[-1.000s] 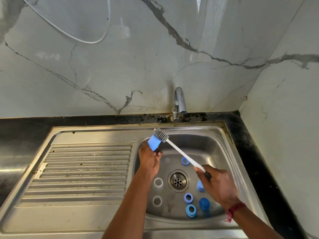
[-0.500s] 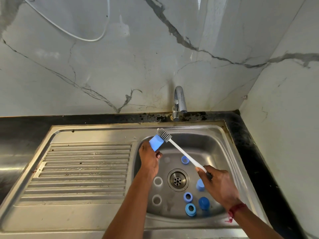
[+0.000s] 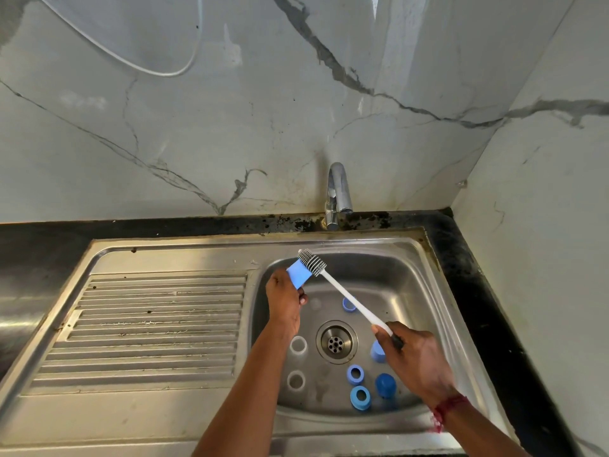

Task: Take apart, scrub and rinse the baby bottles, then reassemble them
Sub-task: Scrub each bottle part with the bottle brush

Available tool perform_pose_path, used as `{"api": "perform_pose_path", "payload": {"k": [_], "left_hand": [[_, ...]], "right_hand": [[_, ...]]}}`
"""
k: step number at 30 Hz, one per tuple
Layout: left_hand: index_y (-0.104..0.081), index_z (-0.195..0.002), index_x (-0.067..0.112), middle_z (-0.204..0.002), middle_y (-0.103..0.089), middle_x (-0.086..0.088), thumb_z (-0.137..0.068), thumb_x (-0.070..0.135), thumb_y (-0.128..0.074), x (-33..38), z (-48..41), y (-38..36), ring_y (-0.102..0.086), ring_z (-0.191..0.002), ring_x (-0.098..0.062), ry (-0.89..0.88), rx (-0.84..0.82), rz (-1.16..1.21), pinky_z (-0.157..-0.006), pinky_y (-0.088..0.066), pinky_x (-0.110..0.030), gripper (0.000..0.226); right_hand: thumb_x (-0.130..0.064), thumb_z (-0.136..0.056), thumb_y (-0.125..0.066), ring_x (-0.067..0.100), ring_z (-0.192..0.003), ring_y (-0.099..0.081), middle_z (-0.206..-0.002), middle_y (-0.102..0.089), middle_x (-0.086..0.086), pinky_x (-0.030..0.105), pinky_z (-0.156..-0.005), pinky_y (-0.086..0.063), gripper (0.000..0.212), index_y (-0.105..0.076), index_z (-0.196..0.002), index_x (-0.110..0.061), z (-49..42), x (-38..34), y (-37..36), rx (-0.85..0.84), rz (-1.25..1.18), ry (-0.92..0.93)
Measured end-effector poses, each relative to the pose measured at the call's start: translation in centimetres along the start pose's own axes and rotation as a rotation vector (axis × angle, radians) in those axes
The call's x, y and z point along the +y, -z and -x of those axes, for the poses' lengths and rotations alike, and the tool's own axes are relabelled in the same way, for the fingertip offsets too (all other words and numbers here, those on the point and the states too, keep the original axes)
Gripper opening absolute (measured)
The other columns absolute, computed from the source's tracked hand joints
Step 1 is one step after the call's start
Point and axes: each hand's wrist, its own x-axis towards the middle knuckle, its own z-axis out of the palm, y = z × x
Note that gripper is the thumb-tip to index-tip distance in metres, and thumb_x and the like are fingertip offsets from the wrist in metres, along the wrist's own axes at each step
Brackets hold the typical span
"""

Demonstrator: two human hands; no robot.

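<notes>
Over a stainless steel sink (image 3: 362,239), the left grip (image 3: 286,300) curls round a smooth pale-blue plastic cap (image 3: 299,274) jutting out beyond it. The right grip (image 3: 417,361) clasps a slim white brush (image 3: 350,300) whose grey ribbed head (image 3: 312,261) touches the cap's far edge.

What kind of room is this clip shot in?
Likely a home kitchen: a stainless steel sink with a ribbed drainboard, a tap at its back, and a black counter around it.
</notes>
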Motion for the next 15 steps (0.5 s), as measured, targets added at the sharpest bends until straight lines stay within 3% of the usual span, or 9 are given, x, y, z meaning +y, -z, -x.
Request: {"api": "perform_pose_path", "payload": {"k": [3, 6, 9, 12, 15], "left_hand": [[-0.049, -0.089, 0.01, -0.076, -0.042, -0.007, -0.103, 0.019, -0.033, -0.1, 0.8, -0.3, -0.033, -0.056, -0.012, 0.013, 0.002, 0.016, -0.05, -0.028, -0.026, 0.023], [-0.049, -0.089, 0.01, -0.076, -0.042, -0.008, -0.104, 0.022, -0.035, -0.4, 1.2, 0.1, -0.035, -0.055, -0.012, 0.056, 0.006, 0.092, -0.049, -0.031, -0.025, 0.024], [-0.052, -0.092, 0.01, -0.072, -0.045, -0.008, -0.104, 0.026, -0.041, -1.1, 1.5, 1.1, -0.04, -0.049, -0.011, 0.105, -0.003, 0.155, -0.048, -0.04, -0.024, 0.023], [-0.055, -0.102, 0.008, -0.078, -0.051, -0.011, -0.102, 0.026, -0.049, -2.2, 2.0, 2.2, -0.046, -0.053, -0.012, 0.142, -0.056, 0.17, -0.051, -0.051, -0.026, 0.019], [-0.055, -0.101, 0.01, -0.09, -0.056, -0.012, -0.1, 0.021, -0.055, -3.2, 2.9, 2.9, -0.052, -0.061, -0.017, 0.176, -0.092, 0.155, -0.058, -0.056, -0.029, 0.011]], "right_hand": [[-0.058, -0.094, -0.047, 0.011, -0.038, -0.046, -0.044, -0.044, -0.005, 0.027, -0.038, -0.044, 0.04, -0.063, -0.077, -0.026, 0.1, -0.2, 0.2, -0.03, -0.013, -0.045], [-0.048, -0.094, -0.057, 0.008, -0.04, -0.048, -0.041, -0.046, -0.01, 0.016, -0.039, -0.037, 0.034, -0.057, -0.066, -0.027, 0.4, -1.2, 1.1, -0.036, -0.075, -0.127], [-0.038, -0.095, -0.059, 0.001, -0.043, -0.047, -0.042, -0.049, -0.02, 0.012, -0.045, -0.033, 0.045, -0.045, -0.054, -0.027, 1.1, -1.6, 1.8, -0.039, -0.221, -0.306], [-0.039, -0.095, -0.062, 0.007, -0.041, -0.036, -0.042, -0.04, -0.008, 0.015, -0.044, -0.033, 0.051, -0.043, -0.053, -0.016, 2.0, -1.3, 2.2, 0.0, -0.303, -0.455], [-0.044, -0.094, -0.059, 0.009, -0.045, -0.04, -0.047, -0.047, -0.002, 0.016, -0.044, -0.033, 0.052, -0.05, -0.057, -0.009, 3.1, -1.2, 2.2, -0.06, -0.276, -0.579]]}}
